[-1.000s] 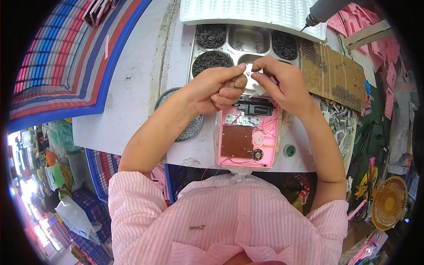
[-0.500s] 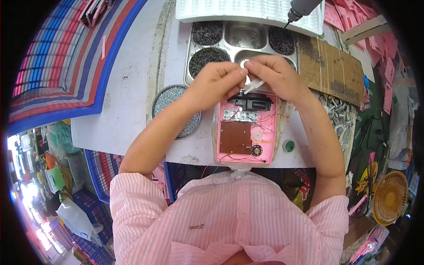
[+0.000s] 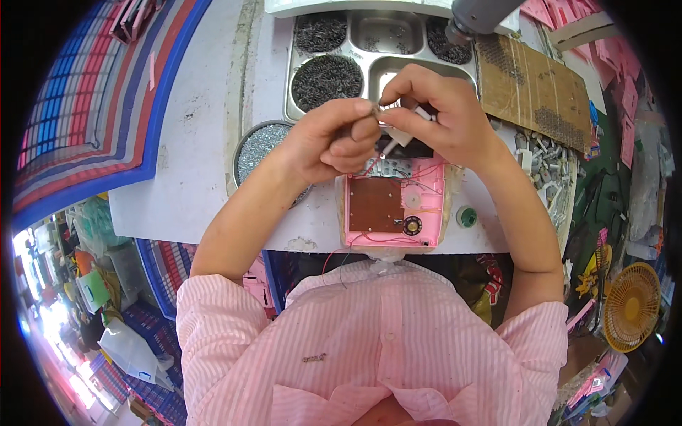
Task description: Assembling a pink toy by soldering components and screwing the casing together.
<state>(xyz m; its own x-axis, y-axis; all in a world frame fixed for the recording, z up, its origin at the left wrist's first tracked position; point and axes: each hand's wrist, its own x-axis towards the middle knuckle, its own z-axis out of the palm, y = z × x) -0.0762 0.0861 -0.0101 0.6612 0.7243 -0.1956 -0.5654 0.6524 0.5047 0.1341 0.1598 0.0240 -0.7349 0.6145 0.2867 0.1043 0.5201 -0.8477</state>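
Above a pink plastic housing (image 3: 431,232) my two hands meet fingertip to fingertip. My left hand (image 3: 339,140) is closed, thumb and index finger pinching something too small to make out. Closed as well, my right hand (image 3: 449,117) grips a white plastic part (image 3: 400,136) with a short stem pointing down toward the housing. Its thumb and index finger touch the left fingertips. Inside the housing lie a brown board (image 3: 373,206), a round black part (image 3: 413,226), a pale disc (image 3: 412,199) and thin red wires. My hands cover the housing's far end.
A metal compartment tray (image 3: 359,58) with dark screws stands beyond my hands, under a hanging power screwdriver (image 3: 472,21). Left is a round bowl of silvery small parts (image 3: 264,150). Right are cardboard (image 3: 533,96), loose metal parts (image 3: 543,170) and a green round piece (image 3: 466,216).
Both hands have shifted slightly left, and the right fingers have turned around the white part. The screwdriver hangs lower and larger in view. The whole view has shifted a little.
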